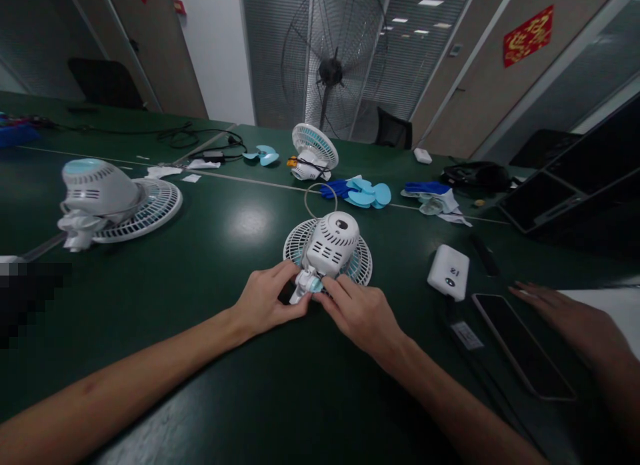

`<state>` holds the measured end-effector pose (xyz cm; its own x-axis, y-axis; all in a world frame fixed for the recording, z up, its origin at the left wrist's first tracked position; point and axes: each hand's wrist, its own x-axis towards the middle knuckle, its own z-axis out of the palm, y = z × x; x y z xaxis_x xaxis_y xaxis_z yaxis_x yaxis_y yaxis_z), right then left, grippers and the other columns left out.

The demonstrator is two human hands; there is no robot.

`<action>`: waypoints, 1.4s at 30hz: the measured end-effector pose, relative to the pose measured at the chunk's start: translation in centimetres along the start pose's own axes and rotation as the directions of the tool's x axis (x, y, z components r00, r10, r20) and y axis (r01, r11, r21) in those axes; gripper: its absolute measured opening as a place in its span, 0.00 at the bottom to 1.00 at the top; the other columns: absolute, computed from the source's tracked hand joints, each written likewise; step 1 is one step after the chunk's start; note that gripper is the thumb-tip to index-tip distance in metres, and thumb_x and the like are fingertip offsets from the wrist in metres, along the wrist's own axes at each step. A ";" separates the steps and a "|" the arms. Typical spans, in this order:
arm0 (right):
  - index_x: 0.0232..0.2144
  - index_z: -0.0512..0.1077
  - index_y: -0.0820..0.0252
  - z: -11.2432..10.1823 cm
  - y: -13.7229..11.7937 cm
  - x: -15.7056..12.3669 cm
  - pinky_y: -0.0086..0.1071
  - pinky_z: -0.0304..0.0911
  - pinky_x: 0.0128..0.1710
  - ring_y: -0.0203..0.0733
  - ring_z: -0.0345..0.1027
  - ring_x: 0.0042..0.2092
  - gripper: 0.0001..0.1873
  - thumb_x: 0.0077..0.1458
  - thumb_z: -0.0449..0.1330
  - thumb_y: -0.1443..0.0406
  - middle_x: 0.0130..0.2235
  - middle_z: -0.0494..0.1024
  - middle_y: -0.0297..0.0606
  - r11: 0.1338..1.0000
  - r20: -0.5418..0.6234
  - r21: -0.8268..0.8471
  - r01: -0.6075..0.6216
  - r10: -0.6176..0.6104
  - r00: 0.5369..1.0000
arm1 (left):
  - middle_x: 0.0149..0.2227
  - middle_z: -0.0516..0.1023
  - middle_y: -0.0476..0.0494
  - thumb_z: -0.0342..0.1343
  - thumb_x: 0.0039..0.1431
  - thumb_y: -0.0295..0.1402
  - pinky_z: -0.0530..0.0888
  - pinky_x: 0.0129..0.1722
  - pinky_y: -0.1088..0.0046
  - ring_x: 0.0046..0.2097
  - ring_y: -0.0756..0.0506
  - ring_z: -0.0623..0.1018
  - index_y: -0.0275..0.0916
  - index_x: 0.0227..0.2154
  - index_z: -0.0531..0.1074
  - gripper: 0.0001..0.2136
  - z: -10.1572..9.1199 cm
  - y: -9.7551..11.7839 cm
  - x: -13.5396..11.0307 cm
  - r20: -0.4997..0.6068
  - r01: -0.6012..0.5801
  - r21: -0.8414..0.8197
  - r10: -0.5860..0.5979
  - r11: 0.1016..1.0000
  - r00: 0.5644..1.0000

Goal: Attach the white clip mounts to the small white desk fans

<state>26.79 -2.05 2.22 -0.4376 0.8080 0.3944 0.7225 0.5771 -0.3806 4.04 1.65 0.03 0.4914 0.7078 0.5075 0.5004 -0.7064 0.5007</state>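
Note:
A small white fan (332,241) lies face down on the dark green table, its round grille (361,265) under the motor housing. At the near side of the housing is a white clip or bracket (301,286) with a light blue knob (315,284). My left hand (270,295) is closed on the white bracket from the left. With thumb and fingers, my right hand (357,311) pinches the light blue knob from the right. The fingertips partly hide both parts. A thin cord loops behind the fan.
Another face-down fan (103,191) lies at left, and a third fan (315,151) stands at the back. Blue fan blades (367,193) and gloves (433,197) lie behind. At right are a white device (449,271), a phone (523,345) and another person's hand (570,318).

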 end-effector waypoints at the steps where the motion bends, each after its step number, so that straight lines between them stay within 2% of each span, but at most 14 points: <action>1: 0.39 0.77 0.59 0.2 -0.2 0.1 0.31 0.59 0.26 0.37 0.69 0.29 0.20 0.72 0.50 0.55 0.35 0.78 0.42 0.993 0.006 0.101 -0.056 0.056 0.998 | 0.36 0.76 0.47 0.60 0.62 0.36 0.73 0.29 0.73 0.33 0.48 0.77 0.39 0.43 0.70 0.10 0.0 0.0 0.0 -0.002 -0.002 0.003 0.002 1.000 1.000; 4: 0.35 0.72 0.60 0.6 -1.2 0.5 0.28 0.56 0.20 0.32 0.63 0.21 0.26 0.74 0.42 0.52 0.27 0.74 0.34 0.790 0.186 0.491 -0.367 0.316 0.930 | 0.36 0.76 0.48 0.61 0.61 0.36 0.72 0.29 0.73 0.33 0.48 0.76 0.39 0.42 0.70 0.10 0.2 -0.1 0.0 -0.016 -0.002 0.016 0.002 1.000 1.000; 6: 0.38 0.71 0.60 0.6 -1.7 0.8 0.27 0.52 0.16 0.32 0.59 0.17 0.29 0.74 0.38 0.50 0.25 0.72 0.32 0.648 0.366 0.555 -0.521 0.372 0.853 | 0.35 0.76 0.48 0.61 0.60 0.35 0.72 0.29 0.74 0.32 0.48 0.76 0.39 0.43 0.70 0.11 0.3 -0.1 0.0 -0.024 -0.001 0.024 0.002 1.000 1.000; 8: 0.39 0.72 0.60 0.3 -1.7 0.8 0.28 0.54 0.18 0.33 0.63 0.20 0.28 0.74 0.39 0.51 0.27 0.74 0.35 0.716 0.360 0.477 -0.510 0.371 0.856 | 0.36 0.76 0.48 0.61 0.60 0.36 0.72 0.29 0.74 0.32 0.48 0.76 0.39 0.43 0.70 0.11 0.3 -0.2 -0.1 -0.020 0.000 0.026 0.001 1.000 1.000; 11: 0.42 0.74 0.62 -0.2 -1.2 0.5 0.32 0.60 0.26 0.40 0.72 0.31 0.21 0.73 0.45 0.56 0.36 0.79 0.44 0.959 0.149 0.114 -0.259 0.241 0.959 | 0.36 0.76 0.47 0.61 0.61 0.36 0.72 0.29 0.74 0.32 0.48 0.76 0.39 0.42 0.70 0.11 0.2 -0.1 0.0 -0.010 -0.003 0.030 0.003 1.000 1.000; 14: 0.46 0.75 0.63 -0.3 -0.6 0.1 0.35 0.58 0.27 0.44 0.71 0.33 0.22 0.73 0.46 0.57 0.39 0.79 0.49 0.985 0.138 -0.158 -0.075 0.097 0.986 | 0.36 0.77 0.47 0.61 0.60 0.35 0.72 0.29 0.74 0.32 0.48 0.76 0.39 0.43 0.70 0.11 0.1 0.0 0.0 -0.012 -0.008 0.030 0.008 1.000 1.000; 19: 0.40 0.74 0.61 0.0 -1.1 0.4 0.32 0.57 0.25 0.40 0.69 0.31 0.25 0.73 0.44 0.52 0.38 0.78 0.47 0.944 0.221 0.195 -0.265 0.221 0.950 | 0.35 0.76 0.47 0.61 0.60 0.36 0.71 0.28 0.75 0.31 0.48 0.75 0.38 0.42 0.70 0.11 0.1 0.0 0.1 -0.004 -0.030 0.031 0.031 0.999 1.000; 22: 0.38 0.70 0.60 -0.1 -1.9 0.9 0.28 0.51 0.17 0.32 0.56 0.19 0.32 0.74 0.33 0.50 0.27 0.72 0.35 0.755 0.416 0.418 -0.505 0.335 0.846 | 0.33 0.75 0.47 0.61 0.60 0.36 0.70 0.27 0.75 0.30 0.49 0.74 0.38 0.40 0.71 0.10 0.1 0.0 0.0 -0.006 -0.035 0.049 0.035 0.998 0.999; 25: 0.38 0.69 0.59 -0.4 -2.2 1.0 0.27 0.49 0.16 0.31 0.55 0.18 0.30 0.73 0.35 0.48 0.26 0.70 0.33 0.586 0.560 0.474 -0.657 0.375 0.739 | 0.34 0.75 0.48 0.61 0.60 0.36 0.70 0.27 0.75 0.30 0.49 0.74 0.38 0.41 0.71 0.10 0.1 0.0 0.0 -0.017 -0.031 0.039 0.032 0.999 0.999; 28: 0.40 0.71 0.60 -0.3 -1.7 0.5 0.30 0.56 0.23 0.37 0.66 0.27 0.23 0.72 0.44 0.51 0.33 0.76 0.42 0.882 0.273 0.235 -0.408 0.343 0.899 | 0.35 0.76 0.47 0.61 0.61 0.36 0.72 0.28 0.75 0.32 0.49 0.75 0.38 0.42 0.71 0.10 0.1 0.0 0.0 -0.009 -0.031 0.022 0.031 0.999 0.999; 31: 0.43 0.73 0.60 0.1 -1.2 0.1 0.33 0.57 0.26 0.43 0.68 0.32 0.20 0.71 0.49 0.53 0.39 0.77 0.48 0.979 0.157 0.004 -0.205 0.202 0.967 | 0.35 0.76 0.47 0.61 0.60 0.35 0.72 0.28 0.75 0.32 0.49 0.76 0.38 0.42 0.71 0.10 0.0 0.1 0.1 -0.017 -0.039 0.026 0.040 0.999 0.999; 39: 0.40 0.71 0.60 -0.1 -1.8 0.8 0.28 0.52 0.15 0.32 0.56 0.17 0.35 0.73 0.31 0.47 0.27 0.73 0.34 0.668 0.529 0.449 -0.594 0.336 0.779 | 0.33 0.75 0.48 0.60 0.60 0.37 0.71 0.27 0.74 0.30 0.49 0.75 0.38 0.40 0.70 0.10 0.1 0.2 0.2 -0.026 -0.041 0.053 0.042 0.998 0.999; 40: 0.40 0.71 0.60 -0.1 -1.8 0.8 0.28 0.53 0.15 0.32 0.57 0.17 0.35 0.73 0.31 0.47 0.27 0.73 0.35 0.660 0.534 0.442 -0.608 0.351 0.769 | 0.33 0.75 0.48 0.60 0.60 0.37 0.71 0.28 0.74 0.31 0.49 0.75 0.38 0.40 0.70 0.10 0.1 0.2 0.1 -0.027 -0.038 0.051 0.039 0.998 0.999; 42: 0.40 0.72 0.61 -0.1 -1.7 0.6 0.29 0.57 0.19 0.35 0.65 0.22 0.30 0.74 0.37 0.50 0.31 0.76 0.40 0.809 0.388 0.321 -0.492 0.362 0.848 | 0.34 0.76 0.48 0.60 0.61 0.37 0.71 0.28 0.74 0.32 0.48 0.76 0.39 0.41 0.70 0.09 0.1 0.1 0.1 -0.023 -0.034 0.050 0.036 0.998 0.999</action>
<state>25.36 -2.55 3.14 -0.3171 0.9398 -0.1274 0.6282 0.1074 -0.7706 4.24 1.63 0.08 0.4926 0.6819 0.5408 0.5183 -0.7290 0.4472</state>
